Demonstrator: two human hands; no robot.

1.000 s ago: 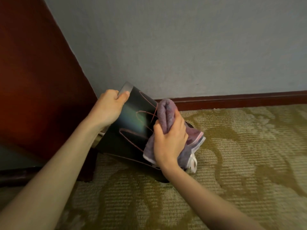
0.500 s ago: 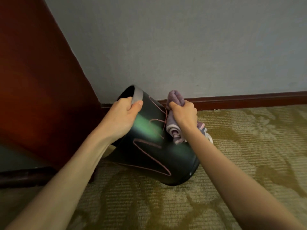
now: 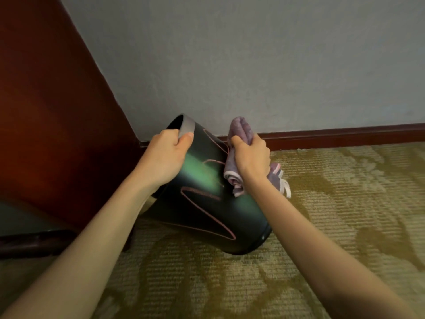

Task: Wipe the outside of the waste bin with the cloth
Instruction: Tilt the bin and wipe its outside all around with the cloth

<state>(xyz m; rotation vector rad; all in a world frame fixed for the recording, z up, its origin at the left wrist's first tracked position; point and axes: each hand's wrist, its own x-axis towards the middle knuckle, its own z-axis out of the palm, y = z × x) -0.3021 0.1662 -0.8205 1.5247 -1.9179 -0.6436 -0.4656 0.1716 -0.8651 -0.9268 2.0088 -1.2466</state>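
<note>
the left hand (image 3: 164,158) grips the rim of the bin (image 3: 202,203), thumb on the outside and fingers curled over the edge. the dark bin tilts between the two hands, its open top up by the left hand and its base on the carpet (image 3: 333,226) below the right forearm. the right hand (image 3: 250,157) clutches a bunched cloth (image 3: 240,130) and presses it against the bin's upper right side, near the wall (image 3: 253,65).

Patterned olive carpet (image 3: 345,226), grey wall (image 3: 253,65), red-brown skirting board (image 3: 345,134), dark wooden panel (image 3: 46,123).
</note>
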